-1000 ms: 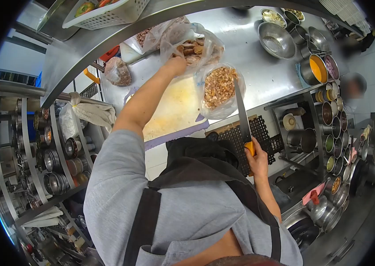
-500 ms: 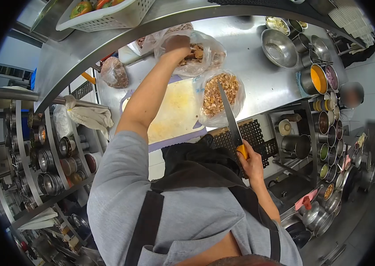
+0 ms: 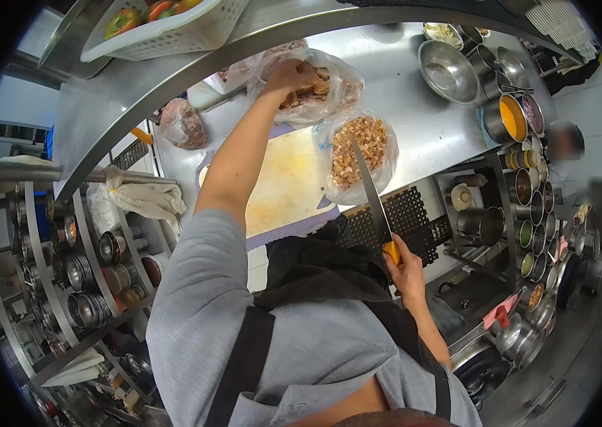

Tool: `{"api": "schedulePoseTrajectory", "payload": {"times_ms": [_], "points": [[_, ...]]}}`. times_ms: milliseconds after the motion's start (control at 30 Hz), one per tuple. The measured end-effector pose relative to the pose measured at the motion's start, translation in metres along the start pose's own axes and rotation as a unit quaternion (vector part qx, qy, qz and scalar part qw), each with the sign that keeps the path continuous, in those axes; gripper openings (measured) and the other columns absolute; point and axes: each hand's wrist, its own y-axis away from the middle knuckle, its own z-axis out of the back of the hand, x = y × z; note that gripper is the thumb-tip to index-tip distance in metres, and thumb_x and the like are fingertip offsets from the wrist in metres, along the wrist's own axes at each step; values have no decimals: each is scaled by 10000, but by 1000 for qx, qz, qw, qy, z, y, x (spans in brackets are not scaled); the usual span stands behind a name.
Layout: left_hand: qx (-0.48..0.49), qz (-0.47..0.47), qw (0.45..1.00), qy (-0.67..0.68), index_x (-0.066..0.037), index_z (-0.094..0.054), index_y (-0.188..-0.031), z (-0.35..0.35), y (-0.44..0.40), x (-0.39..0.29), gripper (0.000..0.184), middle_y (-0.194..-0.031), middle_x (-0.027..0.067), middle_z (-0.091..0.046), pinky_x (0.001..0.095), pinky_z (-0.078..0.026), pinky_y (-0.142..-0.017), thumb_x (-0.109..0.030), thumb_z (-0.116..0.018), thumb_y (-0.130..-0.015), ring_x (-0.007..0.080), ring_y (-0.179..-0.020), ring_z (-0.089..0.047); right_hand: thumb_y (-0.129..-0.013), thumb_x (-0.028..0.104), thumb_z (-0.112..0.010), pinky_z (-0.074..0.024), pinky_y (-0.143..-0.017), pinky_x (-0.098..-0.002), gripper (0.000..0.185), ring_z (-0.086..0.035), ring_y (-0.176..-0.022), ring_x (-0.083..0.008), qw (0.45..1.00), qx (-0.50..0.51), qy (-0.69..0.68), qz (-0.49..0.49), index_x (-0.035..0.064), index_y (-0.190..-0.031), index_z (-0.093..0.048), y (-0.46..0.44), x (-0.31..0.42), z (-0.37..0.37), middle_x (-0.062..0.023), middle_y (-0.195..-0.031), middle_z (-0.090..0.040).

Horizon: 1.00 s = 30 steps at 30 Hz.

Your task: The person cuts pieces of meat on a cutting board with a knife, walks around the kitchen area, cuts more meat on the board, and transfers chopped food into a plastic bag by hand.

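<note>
My left hand [image 3: 292, 75] reaches into an open clear plastic bag [image 3: 347, 84] of brown meat pieces [image 3: 313, 92] at the back of the table. Its fingers are curled in among the pieces, and what they grip is hidden. Down at the right, my right hand [image 3: 406, 267] is closed around the yellow handle of a long knife [image 3: 374, 192]. The blade points up and away, its tip over a second clear bag holding chopped meat [image 3: 358, 153]. Between my arms lies a worn cream cutting board [image 3: 283, 181] on a purple one [image 3: 294, 226].
A bag of meat [image 3: 183, 124] sits at the table's left. Steel bowls [image 3: 449, 71] and pots, one with orange contents [image 3: 513, 119], stand on the right. Overhead, a shelf holds a white basket [image 3: 166, 32] of peppers. A person [image 3: 564, 142] is at far right.
My left hand has lifted slightly within the bag, so more of its fingers show. The knife stays in my right hand, nearly still. The view has shifted a little.
</note>
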Motion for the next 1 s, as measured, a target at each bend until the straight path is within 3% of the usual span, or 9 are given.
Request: {"api": "schedulePoseTrajectory", "payload": {"times_ms": [33, 100, 200, 367, 433, 633, 700, 833, 1000], "points": [[8, 17, 995, 99, -38, -695, -1021, 13, 15, -3, 368, -936, 201, -691, 398, -507, -810, -349, -616, -841, 314, -929, -665, -825, 130, -706, -516, -741, -433, 474, -650, -864, -416, 1000, 1, 1, 7, 89, -1277, -567, 0, 0, -2, -241, -920, -666], [-30, -11, 997, 65, 25, -680, -1002, 9, 37, 14, 372, -911, 165, -705, 373, -507, -742, -302, -666, -824, 268, -827, -673, -825, 132, -706, -515, -741, -435, 472, -648, -866, -417, 1000, 12, 1, 20, 89, -1275, -568, -2, 0, -8, -242, -918, -666], [83, 97, 862, 491, -32, -687, -1003, 20, 104, 20, 197, -872, 11, -685, 235, -430, -657, -150, -703, -847, 72, -752, -576, -828, 144, -704, -512, -731, -453, 466, -644, -873, -422, 998, 30, 12, 61, 93, -1271, -568, -9, 1, -20, -246, -917, -665], [36, 119, 829, 545, -26, -689, -1000, 27, 182, 56, 162, -869, 17, -690, 244, -447, -651, -115, -686, -864, 85, -716, -573, -829, 153, -703, -508, -722, -465, 450, -628, -886, -432, 991, 79, 40, 99, 94, -1257, -579, -21, 15, -49, -254, -916, -657], [41, 129, 850, 509, -23, -687, -996, 30, 208, 71, 159, -869, 26, -689, 237, -450, -657, -111, -688, -863, 82, -728, -577, -831, 101, -700, -515, -698, -385, 454, -668, -845, -392, 986, 90, 55, 129, 36, -1262, -570, -28, 23, -66, -254, -917, -661], [7, 194, 907, 373, 14, -689, -934, -16, 270, 119, 178, -794, 37, -666, 258, -472, -585, -131, -704, -833, 104, -647, -591, -850, 200, -670, -497, -734, -504, 391, -617, -868, -447, 979, 93, 94, 157, 68, -1209, -591, -45, 54, -139, -251, -903, -653], [48, 255, 868, 423, 21, -692, -910, -37, 290, 125, 294, -747, 96, -677, 315, -500, -621, -226, -740, -759, 160, -662, -626, -847, 200, -671, -491, -752, -508, 406, -616, -884, -443, 974, 68, 98, 193, 76, -1223, -579, -50, 59, -170, -250, -932, -655], [31, 263, 814, 516, 29, -679, -972, -52, 315, 139, 261, -855, 92, -693, 298, -519, -639, -157, -695, -789, 150, -738, -649, -861, 224, -657, -487, -785, -511, 412, -613, -915, -445, 975, 76, 108, 181, 84, -1237, -568, -46, 66, -216, -252, -970, -653], [85, 268, 829, 483, 19, -648, -1077, -31, 313, 142, 313, -912, 103, -702, 307, -538, -685, -127, -661, -801, 179, -774, -673, -915, 309, -599, -481, -829, -512, 426, -602, -956, -463, 983, 75, 70, 154, 103, -1280, -527, -31, 73, -230, -267, -1007, -646]]}}
